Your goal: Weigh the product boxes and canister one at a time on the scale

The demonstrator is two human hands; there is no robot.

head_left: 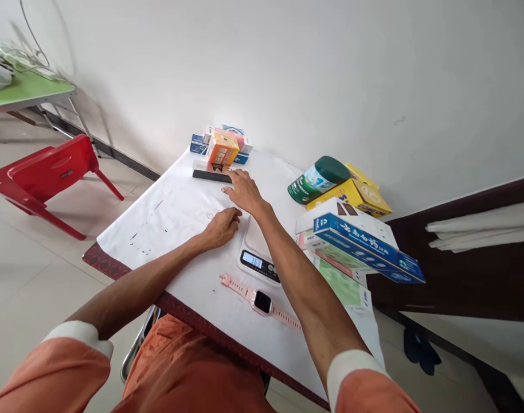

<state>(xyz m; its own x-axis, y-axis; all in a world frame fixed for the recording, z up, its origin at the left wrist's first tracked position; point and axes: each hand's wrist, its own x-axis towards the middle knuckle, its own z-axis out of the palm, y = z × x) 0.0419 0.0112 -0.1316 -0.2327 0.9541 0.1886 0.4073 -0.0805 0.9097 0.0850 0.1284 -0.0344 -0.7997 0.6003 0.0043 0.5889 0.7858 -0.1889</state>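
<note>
My right hand [245, 192] reaches across the table with thumb and fingers apart. Its fingertips are at the right end of a flat box with a black side [211, 174]; whether they press on it is hard to see. My left hand [222, 227] rests on the white cloth with its fingers curled in, just left of a white digital scale [249, 263]. The lit display reads about 363, and my right forearm hides part of the scale. In front of it lies a pink-strapped smartwatch [262, 302] with a dark screen.
An orange box [222, 149] and several small cartons stand at the far corner. To the right are a green canister [317, 179], a yellow box [360, 195], a blue-and-white carton [365, 244] and a green carton [341, 281]. A red chair [58, 172] stands left of the table.
</note>
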